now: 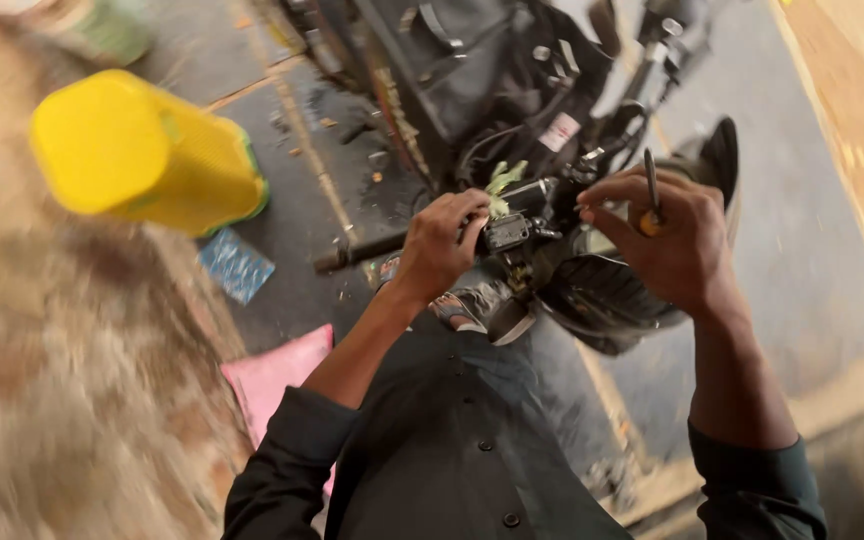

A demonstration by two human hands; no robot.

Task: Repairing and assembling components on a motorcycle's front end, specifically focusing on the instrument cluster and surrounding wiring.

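Work piece: I see a motorcycle handlebar (422, 238), black, running from a bare left end across to the middle of the view, above the dark front mudguard (602, 300).
Switch housing: a small black control block (508, 232) sits on the bar between my two hands; a bit of pale green rag or plastic (502, 180) pokes up just behind it.
Left hand: my left hand (440, 240) is wrapped around the bar just beside the block, fingers closed over it, steadying it.
Right hand: my right hand (667, 235) is closed on a screwdriver (651, 195) with a yellow-orange handle; the metal shaft points up and away, so the tip is not on the block. The fingertips pinch at something small near the cables; too blurred for me to tell what.
Step in hand: I judge this as work on the block's fastenings, fingers doing the job while the tool is parked in the palm.
Next move calls for: by my reading, keeping the bar firmly held and turning the screwdriver tip down onto the block squarely, so nothing small drops.
Around: a yellow plastic basket (142, 150) lies on its side to the left, a pink cloth (277, 375) on the grey floor (802, 270) near my dark shirt (452, 450).
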